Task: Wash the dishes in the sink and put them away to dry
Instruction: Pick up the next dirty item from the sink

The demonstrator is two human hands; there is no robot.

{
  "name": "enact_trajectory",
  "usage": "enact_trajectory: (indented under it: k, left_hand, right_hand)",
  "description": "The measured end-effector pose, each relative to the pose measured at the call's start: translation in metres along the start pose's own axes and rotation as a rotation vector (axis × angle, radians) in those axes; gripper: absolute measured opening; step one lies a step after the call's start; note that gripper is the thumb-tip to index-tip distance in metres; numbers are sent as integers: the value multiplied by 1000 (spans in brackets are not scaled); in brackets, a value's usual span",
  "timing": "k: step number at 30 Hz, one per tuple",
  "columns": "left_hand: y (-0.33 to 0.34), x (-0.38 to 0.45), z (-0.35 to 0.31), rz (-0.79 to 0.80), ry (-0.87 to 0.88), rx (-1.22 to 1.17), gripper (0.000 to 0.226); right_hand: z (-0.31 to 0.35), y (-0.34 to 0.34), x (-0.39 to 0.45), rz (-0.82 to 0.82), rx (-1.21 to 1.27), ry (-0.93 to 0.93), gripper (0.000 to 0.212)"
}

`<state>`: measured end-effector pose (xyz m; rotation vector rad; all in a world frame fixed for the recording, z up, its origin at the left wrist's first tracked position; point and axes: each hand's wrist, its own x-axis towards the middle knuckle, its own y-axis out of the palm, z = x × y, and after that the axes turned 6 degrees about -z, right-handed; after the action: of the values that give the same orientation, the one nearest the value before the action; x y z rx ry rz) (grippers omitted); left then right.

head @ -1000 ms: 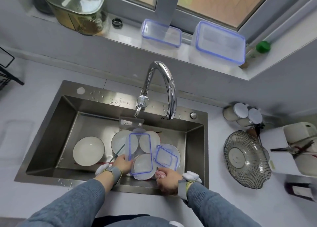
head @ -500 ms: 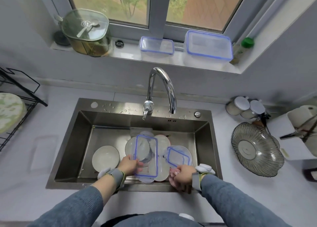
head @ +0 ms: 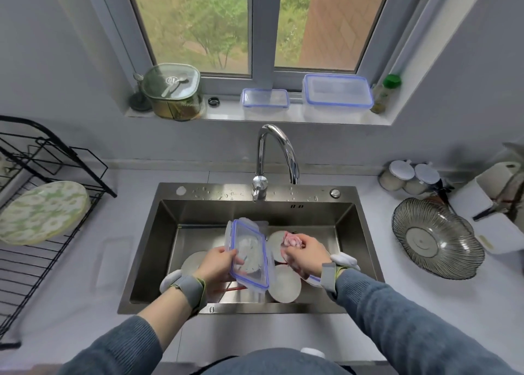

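Holding a clear container lid (head: 249,254) with a blue rim above the sink (head: 365,233), the left hand (head: 217,265) gripped its near-left edge, thumb over the top face, so the lid stood tilted between the two hands. The right hand (head: 304,251) was curled round a crumpled pink cloth (head: 292,239), just beside the lid's right edge but not clearly touching it. Judged from this, the washing had hardly begun: the lid looked about to be wiped, and no water ran from the tap (head: 279,153) beyond the hands. Below the hands several white plates (head: 284,285) lay in the basin, one showing left of the left wrist, another under the right hand, with a red stick-like thing beneath the lid that could not be identified. Far to the left of the left hand, a black drying rack (head: 51,233) on the counter (head: 122,233) carried a single green-patterned plate (head: 42,213), perhaps the only piece put away. Most of the pile seemingly remained to be washed.
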<state>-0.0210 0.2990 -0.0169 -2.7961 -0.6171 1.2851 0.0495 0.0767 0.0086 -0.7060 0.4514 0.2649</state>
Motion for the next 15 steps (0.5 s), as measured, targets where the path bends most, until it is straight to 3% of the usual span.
enact_trajectory:
  k: [15]
  left_hand:
    - [-19, -45, -37, 9, 227, 295, 31]
  right_hand:
    - [19, 21, -2, -70, 29, -98, 35]
